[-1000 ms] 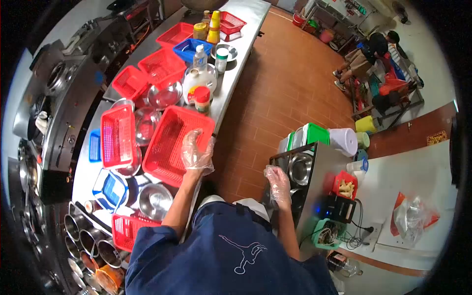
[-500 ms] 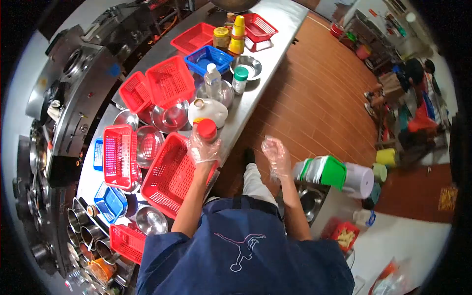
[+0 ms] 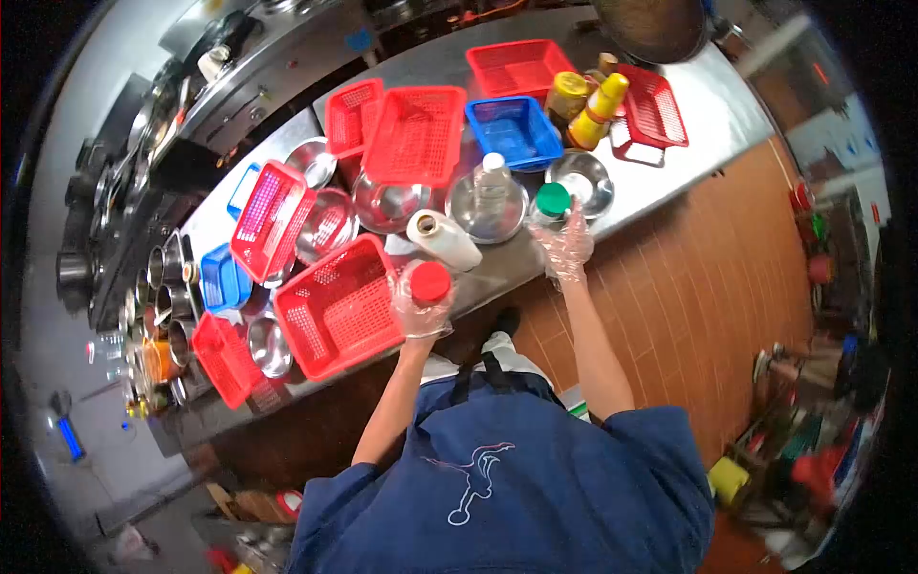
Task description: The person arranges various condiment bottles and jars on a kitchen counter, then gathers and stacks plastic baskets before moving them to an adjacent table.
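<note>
Gripping the red-lidded jar [image 3: 431, 280] is the left hand [image 3: 421, 314], fingers curled round it, right by the near edge of the tabletop [image 3: 712, 120], between the big red basket [image 3: 349, 308] and the white jug [image 3: 451, 245]. Can't tell if that jar's off the surface. Right hand [image 3: 566, 249] has its fingers up against the green-lidded jar [image 3: 552, 200], between two steel bowls [image 3: 599, 188], but honestly can't tell whether it's clamped on. Both wear clear gloves [image 3: 572, 258] btw.
</note>
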Tool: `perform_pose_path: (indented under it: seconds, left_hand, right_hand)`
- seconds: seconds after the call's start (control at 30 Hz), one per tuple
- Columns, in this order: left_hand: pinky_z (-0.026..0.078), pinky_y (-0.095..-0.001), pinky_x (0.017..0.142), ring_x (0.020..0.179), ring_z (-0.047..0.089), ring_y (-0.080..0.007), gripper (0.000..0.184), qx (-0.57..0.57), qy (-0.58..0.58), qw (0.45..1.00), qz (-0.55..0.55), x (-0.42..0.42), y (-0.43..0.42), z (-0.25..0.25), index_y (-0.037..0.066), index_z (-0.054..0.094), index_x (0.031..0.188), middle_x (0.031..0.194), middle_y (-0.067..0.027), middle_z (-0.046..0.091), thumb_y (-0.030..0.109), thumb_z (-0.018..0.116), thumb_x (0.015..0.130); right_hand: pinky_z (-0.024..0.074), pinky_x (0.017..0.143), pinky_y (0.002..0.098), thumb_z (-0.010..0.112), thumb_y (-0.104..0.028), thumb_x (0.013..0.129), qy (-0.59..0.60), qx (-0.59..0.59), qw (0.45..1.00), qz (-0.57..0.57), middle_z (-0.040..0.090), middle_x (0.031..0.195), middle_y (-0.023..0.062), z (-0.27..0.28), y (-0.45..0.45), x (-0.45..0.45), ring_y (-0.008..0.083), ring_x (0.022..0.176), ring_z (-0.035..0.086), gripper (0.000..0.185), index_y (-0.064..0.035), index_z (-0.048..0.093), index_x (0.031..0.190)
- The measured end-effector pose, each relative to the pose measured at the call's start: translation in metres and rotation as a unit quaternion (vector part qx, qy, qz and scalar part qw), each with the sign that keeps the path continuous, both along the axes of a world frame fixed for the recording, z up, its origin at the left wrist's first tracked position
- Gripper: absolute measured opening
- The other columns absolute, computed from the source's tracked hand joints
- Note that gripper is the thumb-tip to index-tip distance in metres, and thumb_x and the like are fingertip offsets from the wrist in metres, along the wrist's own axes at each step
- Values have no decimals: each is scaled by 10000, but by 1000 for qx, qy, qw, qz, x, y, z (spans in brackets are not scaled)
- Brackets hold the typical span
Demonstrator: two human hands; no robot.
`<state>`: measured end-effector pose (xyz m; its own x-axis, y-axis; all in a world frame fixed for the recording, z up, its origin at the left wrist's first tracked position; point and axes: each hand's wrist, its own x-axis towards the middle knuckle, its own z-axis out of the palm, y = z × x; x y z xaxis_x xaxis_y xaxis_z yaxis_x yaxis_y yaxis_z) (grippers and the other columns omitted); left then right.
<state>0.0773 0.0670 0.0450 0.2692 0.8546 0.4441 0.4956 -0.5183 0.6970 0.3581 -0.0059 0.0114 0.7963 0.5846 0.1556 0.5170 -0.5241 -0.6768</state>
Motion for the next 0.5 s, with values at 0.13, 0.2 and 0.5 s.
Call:
perform_pose_path:
  seconds: [0.13, 0.2, 0.5]
  left_hand:
    - [471, -413, 994, 997, 652, -282, 596, -4, -67, 998, -3, 3, -9, -1, 10, 610, 1138, 1082, -130, 675, 197, 896, 650]
    - [488, -392, 971, 1006, 649, -257, 628, -76, -121, 989, 21, 1, -18, 6, 5, 587, 1172, 1101, -124, 668, 177, 895, 653]
    - [530, -326, 873, 974, 646, -185, 659, -183, -325, 927, 28, -100, -33, 39, 7, 553, 1210, 1076, -82, 659, 166, 880, 660]
  right_hand:
    - [515, 835, 474, 876, -517, 614, -101, 58, 993, -7, 643, 1132, 213, -3, 21, 5, 394, 998, 639, 939, -33, 504, 1326]
    - [517, 836, 457, 895, -411, 632, -46, 63, 997, -22, 670, 1068, 191, 8, 27, 0, 363, 948, 660, 776, -22, 574, 1221]
    - [514, 858, 370, 901, -182, 633, 31, 64, 994, -87, 682, 1015, 81, 47, -11, -48, 246, 901, 647, 632, -48, 592, 1168]
